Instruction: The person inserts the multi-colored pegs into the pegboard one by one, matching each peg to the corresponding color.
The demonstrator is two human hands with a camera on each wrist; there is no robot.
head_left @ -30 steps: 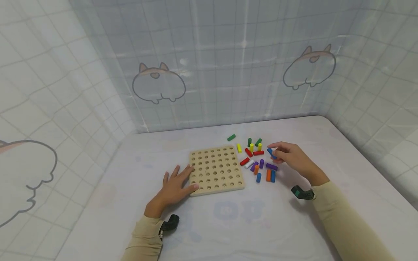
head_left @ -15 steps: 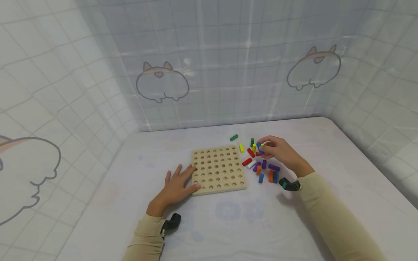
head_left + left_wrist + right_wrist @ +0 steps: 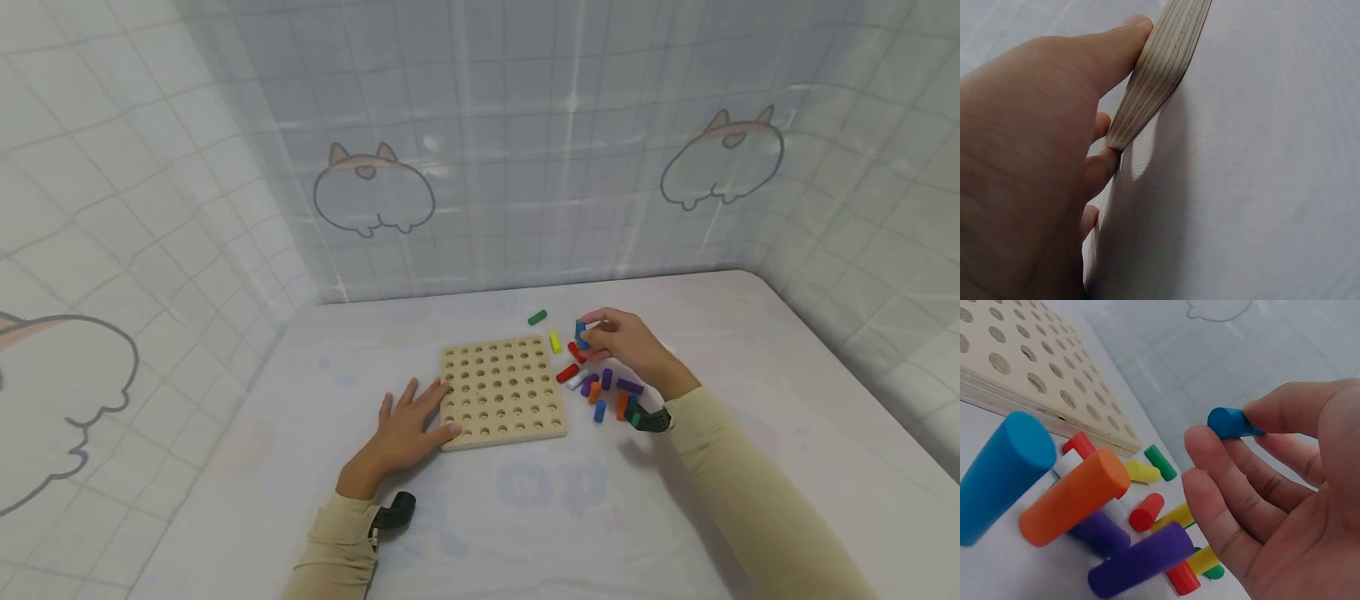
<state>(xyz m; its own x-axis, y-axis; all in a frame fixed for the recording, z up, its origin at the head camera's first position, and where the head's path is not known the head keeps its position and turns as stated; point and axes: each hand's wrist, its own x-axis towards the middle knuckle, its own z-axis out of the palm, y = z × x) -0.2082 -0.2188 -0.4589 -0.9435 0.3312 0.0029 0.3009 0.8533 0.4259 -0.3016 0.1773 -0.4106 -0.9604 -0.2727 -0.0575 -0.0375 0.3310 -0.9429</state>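
Note:
My right hand (image 3: 626,343) pinches a blue peg (image 3: 1232,422) between thumb and fingers, held above the pile of loose pegs. In the head view that peg stands nearly upright to the right of the board. The wooden pegboard (image 3: 498,392), with rows of round holes, lies flat on the table. At its left edge rests my left hand (image 3: 405,429), fingers spread and thumb by the near corner. The left wrist view shows the thumb (image 3: 1116,53) against the board's layered edge (image 3: 1157,69).
Below the right hand lie purple pegs (image 3: 1141,559), an orange peg (image 3: 1075,497), another blue peg (image 3: 1007,478) and several red, yellow and white ones. A green peg (image 3: 537,317) lies beyond the board's far right corner. Tiled-pattern sheeting (image 3: 510,167) rises behind the table.
My right hand has moved left over the pegs, carrying the blue peg, which has turned from slanted to nearly upright. The left hand keeps its place on the board.

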